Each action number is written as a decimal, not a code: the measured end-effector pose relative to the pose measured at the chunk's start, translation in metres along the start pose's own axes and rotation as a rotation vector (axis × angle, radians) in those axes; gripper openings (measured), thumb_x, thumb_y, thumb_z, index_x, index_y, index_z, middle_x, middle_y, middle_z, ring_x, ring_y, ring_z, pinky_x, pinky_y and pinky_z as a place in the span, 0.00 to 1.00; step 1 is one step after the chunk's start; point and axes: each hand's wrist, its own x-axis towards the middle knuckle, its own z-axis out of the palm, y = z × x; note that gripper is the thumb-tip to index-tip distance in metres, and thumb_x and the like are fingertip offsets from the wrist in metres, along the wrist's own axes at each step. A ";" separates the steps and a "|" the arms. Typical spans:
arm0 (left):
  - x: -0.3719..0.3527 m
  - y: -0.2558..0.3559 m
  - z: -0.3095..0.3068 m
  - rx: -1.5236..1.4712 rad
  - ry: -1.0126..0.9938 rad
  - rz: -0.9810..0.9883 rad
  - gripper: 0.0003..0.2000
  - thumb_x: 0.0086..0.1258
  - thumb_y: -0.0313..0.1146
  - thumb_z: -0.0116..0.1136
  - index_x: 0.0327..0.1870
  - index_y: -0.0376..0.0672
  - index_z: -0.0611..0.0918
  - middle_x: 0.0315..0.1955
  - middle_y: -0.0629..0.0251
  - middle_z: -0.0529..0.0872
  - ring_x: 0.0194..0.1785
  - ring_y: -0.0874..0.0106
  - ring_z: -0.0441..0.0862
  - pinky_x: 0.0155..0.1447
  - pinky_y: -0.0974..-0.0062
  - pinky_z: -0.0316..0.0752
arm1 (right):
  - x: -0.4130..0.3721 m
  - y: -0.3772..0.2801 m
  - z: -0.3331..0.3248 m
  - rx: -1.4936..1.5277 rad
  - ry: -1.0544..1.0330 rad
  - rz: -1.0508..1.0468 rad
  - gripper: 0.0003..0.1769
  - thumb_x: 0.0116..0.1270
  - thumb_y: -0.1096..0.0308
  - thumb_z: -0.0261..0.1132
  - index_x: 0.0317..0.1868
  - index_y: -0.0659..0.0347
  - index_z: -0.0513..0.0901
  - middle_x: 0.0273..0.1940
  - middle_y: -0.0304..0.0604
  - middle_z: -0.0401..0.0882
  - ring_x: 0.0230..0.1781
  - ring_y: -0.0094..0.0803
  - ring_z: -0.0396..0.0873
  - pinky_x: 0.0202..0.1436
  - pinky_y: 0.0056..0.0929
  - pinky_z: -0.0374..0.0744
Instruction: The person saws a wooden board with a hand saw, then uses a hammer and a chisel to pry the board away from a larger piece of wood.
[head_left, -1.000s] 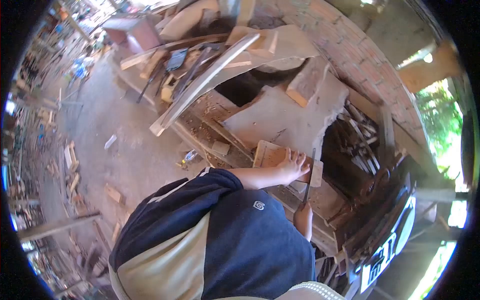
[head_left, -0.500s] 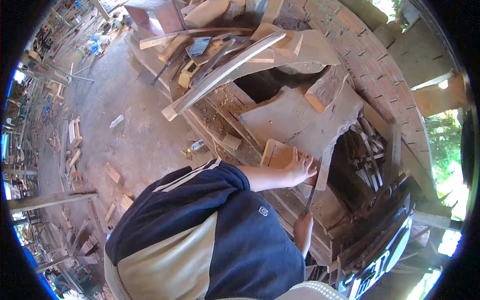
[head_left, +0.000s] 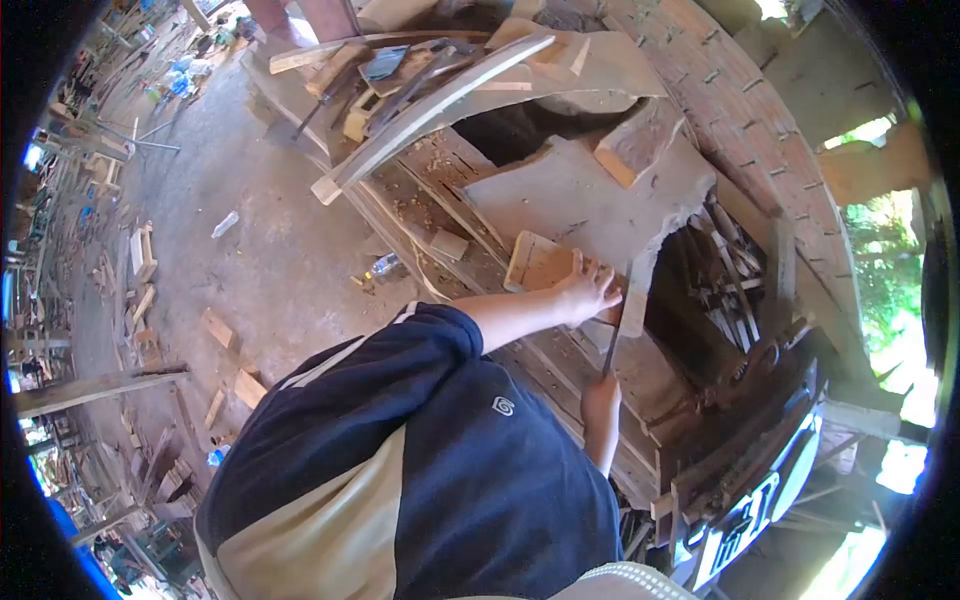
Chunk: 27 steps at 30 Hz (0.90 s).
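**Left hand flat on board, right hand gripping tool, centre-right of frame**

Left hand (head_left: 585, 292) sits just right of frame centre. I see it spread flat with fingers apart, pressing down on the right end of the small wooden board (head_left: 538, 264). It grips nothing. Right hand (head_left: 601, 397) is below it, fist closed round the lower end of a thin dark tool (head_left: 614, 335). The tool's shaft runs up and slightly right, and its tip ends just beside the left fingertips at the board's right edge. I cannot tell what kind of tool it is. A pale wood strip (head_left: 634, 310) stands right next to the tip.

The board lies on the workbench (head_left: 560, 365), which runs diagonally from upper left to lower right. It touches the lower edge of a big grey slab (head_left: 580, 200). A chunky wood block (head_left: 632, 145) rests on the slab's upper right. A small offcut (head_left: 449, 244) lies on the bench left of the board. A long curved plank (head_left: 440, 100) leans across the clutter at top centre. A plastic bottle (head_left: 383, 265) lies on the floor just left of the bench. A brick wall (head_left: 745, 110) fills the upper right.
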 end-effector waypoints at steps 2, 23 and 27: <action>0.005 0.000 0.010 0.016 0.029 -0.004 0.31 0.70 0.40 0.54 0.74 0.53 0.62 0.72 0.39 0.56 0.72 0.39 0.58 0.65 0.23 0.53 | 0.046 0.004 0.010 0.010 -0.029 -0.020 0.15 0.70 0.68 0.51 0.48 0.71 0.77 0.45 0.70 0.80 0.51 0.65 0.77 0.52 0.54 0.76; 0.013 -0.001 0.031 0.021 0.112 -0.030 0.32 0.69 0.38 0.55 0.75 0.53 0.61 0.72 0.41 0.57 0.71 0.41 0.61 0.63 0.21 0.54 | 0.046 0.006 0.001 -0.013 -0.016 -0.088 0.16 0.74 0.63 0.49 0.45 0.70 0.76 0.40 0.69 0.80 0.45 0.65 0.79 0.47 0.55 0.76; 0.008 -0.001 0.014 0.059 0.022 -0.003 0.41 0.59 0.44 0.66 0.74 0.52 0.61 0.72 0.40 0.57 0.71 0.40 0.61 0.63 0.22 0.55 | -0.024 0.022 -0.007 -0.054 -0.087 0.047 0.16 0.74 0.62 0.51 0.46 0.69 0.76 0.41 0.69 0.80 0.46 0.66 0.77 0.48 0.57 0.76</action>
